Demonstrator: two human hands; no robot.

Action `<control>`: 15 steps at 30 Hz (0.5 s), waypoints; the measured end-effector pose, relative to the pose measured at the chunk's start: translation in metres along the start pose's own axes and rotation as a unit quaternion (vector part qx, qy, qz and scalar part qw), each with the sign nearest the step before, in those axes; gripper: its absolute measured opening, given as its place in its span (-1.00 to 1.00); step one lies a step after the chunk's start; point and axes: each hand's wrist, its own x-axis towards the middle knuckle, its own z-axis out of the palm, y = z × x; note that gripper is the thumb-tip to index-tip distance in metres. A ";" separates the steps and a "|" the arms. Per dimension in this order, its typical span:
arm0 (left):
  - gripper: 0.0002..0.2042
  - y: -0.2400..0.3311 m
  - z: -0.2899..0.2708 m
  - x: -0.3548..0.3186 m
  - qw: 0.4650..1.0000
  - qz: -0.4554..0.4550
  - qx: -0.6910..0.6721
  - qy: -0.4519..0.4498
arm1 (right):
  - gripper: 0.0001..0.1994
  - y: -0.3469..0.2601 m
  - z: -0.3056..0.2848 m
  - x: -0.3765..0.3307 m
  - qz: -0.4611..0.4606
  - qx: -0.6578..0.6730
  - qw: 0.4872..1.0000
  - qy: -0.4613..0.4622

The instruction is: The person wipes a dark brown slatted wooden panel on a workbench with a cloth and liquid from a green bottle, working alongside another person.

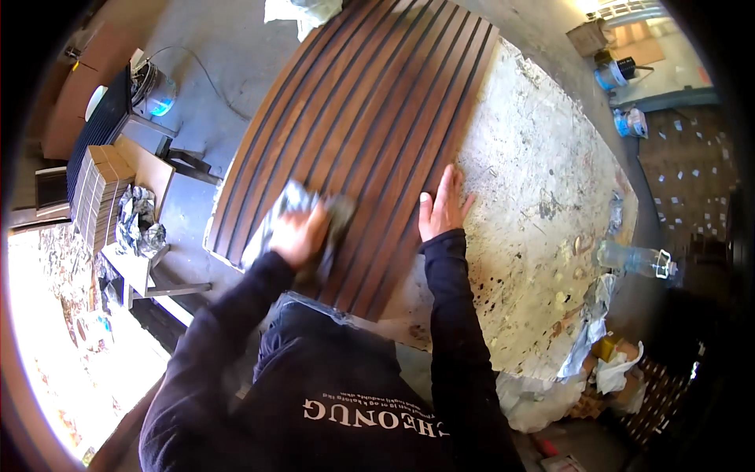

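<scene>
A brown wood-grain panel (370,110) with dark lengthwise grooves lies on a worn, paint-stained white table (543,189). My left hand (299,237) is closed on a pale grey cloth (289,200), pressed against the panel near its lower left corner. Motion blurs that hand and the cloth a little. At the panel's right edge, my right hand (445,208) rests with straight fingers and holds nothing. Its thumb touches the panel's side.
A clear plastic bottle (629,258) lies at the table's right edge. A white crumpled bundle (308,11) sits by the panel's far end. To the left, a strapped stack of boards (102,189) stands beside a crumpled cloth (140,220) on a low bench (134,266). Buckets (609,75) stand far right.
</scene>
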 end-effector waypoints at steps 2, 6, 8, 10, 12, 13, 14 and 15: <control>-0.73 -0.016 -0.042 -0.031 0.993 0.111 -0.028 0.028 | -0.34 -0.006 0.003 -0.005 0.079 -0.013 0.997 0.011; -0.71 -0.111 -0.052 0.045 0.975 -0.186 0.118 0.034 | -0.27 -0.070 0.010 0.015 0.257 0.012 0.966 -0.024; -0.76 -0.121 -0.051 0.090 0.979 -0.152 0.114 0.070 | -0.28 -0.085 0.019 0.020 0.260 0.016 0.965 0.007; -0.81 -0.101 -0.040 0.060 0.987 -0.104 0.111 0.061 | -0.33 -0.078 0.018 0.008 0.273 0.013 0.961 0.040; -0.90 -0.078 -0.051 -0.003 0.996 -0.034 0.054 0.059 | -0.35 -0.074 0.014 0.007 0.281 -0.035 0.958 0.049; -0.94 -0.080 -0.060 -0.027 0.998 -0.011 0.002 0.063 | -0.34 -0.081 0.014 0.005 0.270 -0.064 0.960 0.042; -0.94 -0.082 -0.064 -0.024 0.999 -0.014 0.006 0.051 | -0.32 -0.081 0.012 0.003 0.268 -0.067 0.960 0.042; -0.96 -0.082 -0.070 -0.015 1.000 -0.003 0.006 0.029 | -0.30 -0.078 0.012 0.003 0.267 -0.071 0.960 0.043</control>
